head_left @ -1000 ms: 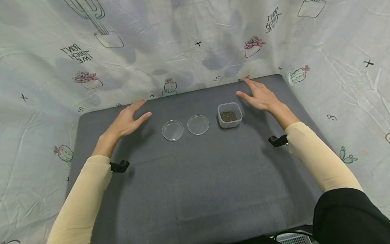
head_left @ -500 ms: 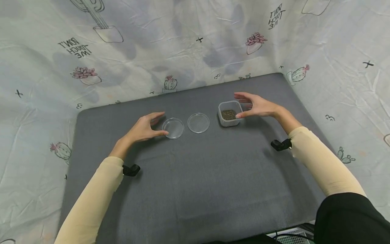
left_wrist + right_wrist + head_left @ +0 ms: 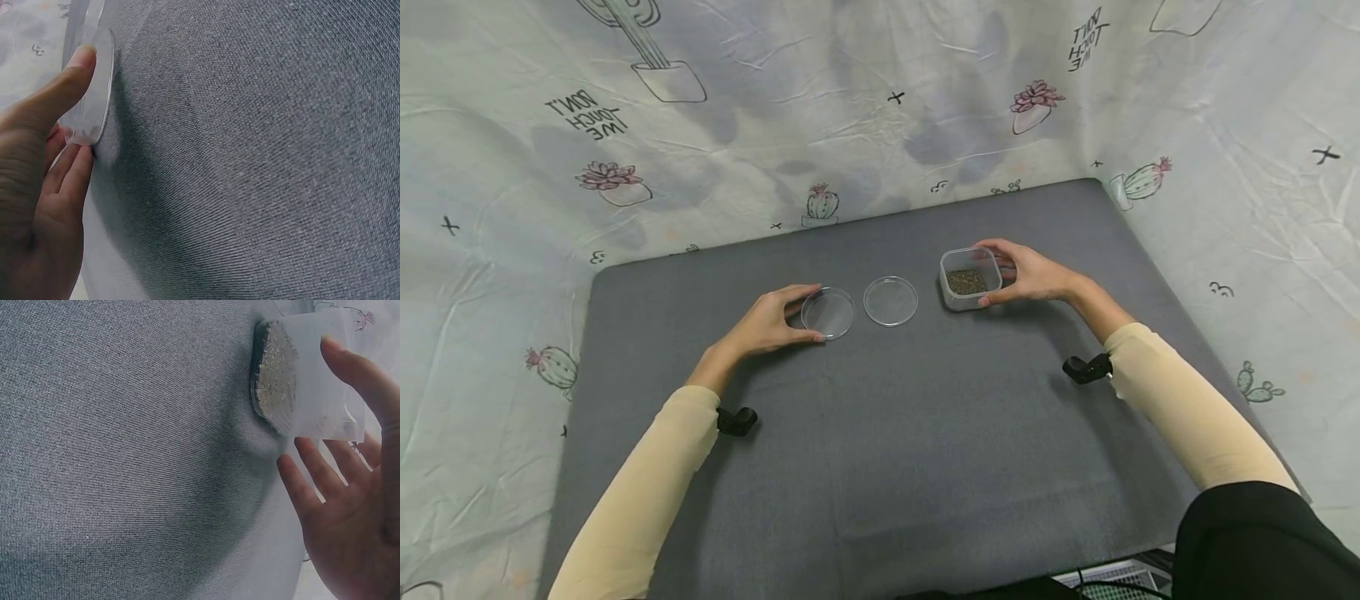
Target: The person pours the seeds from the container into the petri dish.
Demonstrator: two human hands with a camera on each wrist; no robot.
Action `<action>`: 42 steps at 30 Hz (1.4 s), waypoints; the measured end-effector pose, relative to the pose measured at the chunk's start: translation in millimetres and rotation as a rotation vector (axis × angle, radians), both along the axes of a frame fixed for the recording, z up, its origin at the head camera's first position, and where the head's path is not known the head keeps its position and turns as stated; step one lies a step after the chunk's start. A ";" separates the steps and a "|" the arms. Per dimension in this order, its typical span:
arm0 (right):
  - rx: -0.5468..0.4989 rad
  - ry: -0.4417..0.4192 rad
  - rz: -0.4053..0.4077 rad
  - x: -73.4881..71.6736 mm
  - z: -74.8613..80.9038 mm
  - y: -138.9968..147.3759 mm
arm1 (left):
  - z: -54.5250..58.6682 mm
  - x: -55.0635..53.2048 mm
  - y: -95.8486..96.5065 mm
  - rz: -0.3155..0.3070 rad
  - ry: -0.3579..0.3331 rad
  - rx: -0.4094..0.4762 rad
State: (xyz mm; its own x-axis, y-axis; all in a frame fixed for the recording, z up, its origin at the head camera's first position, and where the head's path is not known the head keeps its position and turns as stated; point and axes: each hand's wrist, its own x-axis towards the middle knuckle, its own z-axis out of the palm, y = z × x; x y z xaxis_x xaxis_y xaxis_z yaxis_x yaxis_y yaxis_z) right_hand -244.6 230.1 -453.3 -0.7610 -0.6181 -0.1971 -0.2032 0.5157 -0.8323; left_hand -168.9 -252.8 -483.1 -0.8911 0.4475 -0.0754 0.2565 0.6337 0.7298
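In the head view my left hand (image 3: 769,322) grips a clear, shallow petri dish (image 3: 828,313) from its left side, thumb at the near rim and fingers at the far rim. The left wrist view shows the thumb and fingertips against the wall of the same dish (image 3: 97,106). A second round clear dish (image 3: 891,301) lies just to the right. My right hand (image 3: 1033,275) holds a translucent square plastic container (image 3: 953,301) from its right, thumb on the near wall, fingers behind. Brown-green dry flakes (image 3: 276,372) cover the container's bottom.
A grey cloth (image 3: 880,442) covers the table under everything. Behind and at the sides hangs a white curtain (image 3: 737,158) printed with cacti. Below the table's front edge, a white grid-like thing and a black cable (image 3: 1120,586) show.
Both hands came down and inward from the table's far sides. The left now grips the left petri dish and the right the square container; dishes and container stay in place.
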 end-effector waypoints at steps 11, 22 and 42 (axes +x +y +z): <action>-0.064 0.037 -0.038 2.2 6.9 -19.7 | 0.5 0.0 1.5 -0.007 -0.017 0.022; -0.085 0.081 -0.007 3.6 19.1 -54.4 | -2.6 1.1 1.0 0.001 -0.012 0.021; -0.080 0.175 0.018 0.7 30.2 -94.0 | -4.5 1.4 -1.5 -0.005 -0.009 0.021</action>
State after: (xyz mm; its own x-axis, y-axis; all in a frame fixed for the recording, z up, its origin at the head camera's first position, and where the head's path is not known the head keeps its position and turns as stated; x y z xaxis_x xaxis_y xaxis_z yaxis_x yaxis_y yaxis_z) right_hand -243.9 136.1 -423.1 -0.7683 -0.6399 -0.0127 -0.3566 0.4444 -0.8218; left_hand -167.4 -254.3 -487.7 -0.8880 0.4538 -0.0737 0.2533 0.6167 0.7453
